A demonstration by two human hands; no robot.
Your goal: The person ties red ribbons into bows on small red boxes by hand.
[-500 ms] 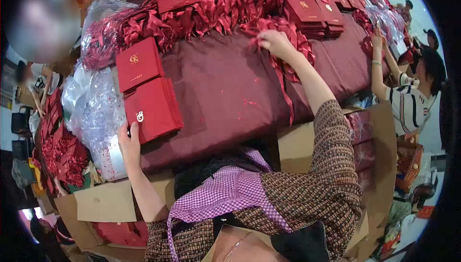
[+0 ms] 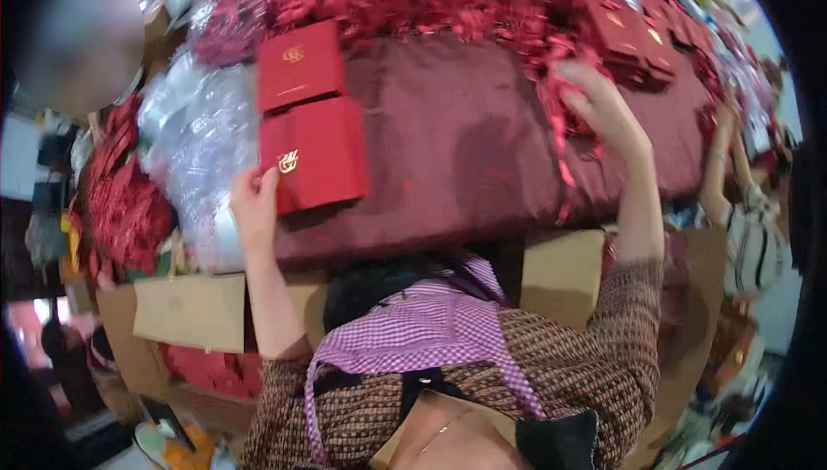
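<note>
Two stacks of flat red pieces with gold emblems lie at the left of the cloth-covered table. My left hand (image 2: 256,207) is at the lower left edge of the nearer red stack (image 2: 320,160), its fingers curled and the thumb against the edge. Whether it pinches a piece there is hidden. The farther red stack (image 2: 301,63) lies just behind. At the right, my right hand (image 2: 599,104), blurred by motion, has its fingers closed on a red ribbon (image 2: 560,138) among a bunch of ribbons that trails toward the table's front edge.
A heap of red ribbons (image 2: 465,5) runs along the back of the dark red cloth (image 2: 448,143). More red stacks (image 2: 624,43) stand back right. Clear plastic wrap (image 2: 202,143) lies left. Open cardboard boxes (image 2: 189,311) stand at the front. A person in a striped top (image 2: 754,246) works at right.
The view has shifted, so the stacks appear farther right and higher. My right hand has moved right and nearer to me with the ribbon. My left hand stays at the stack's edge.
</note>
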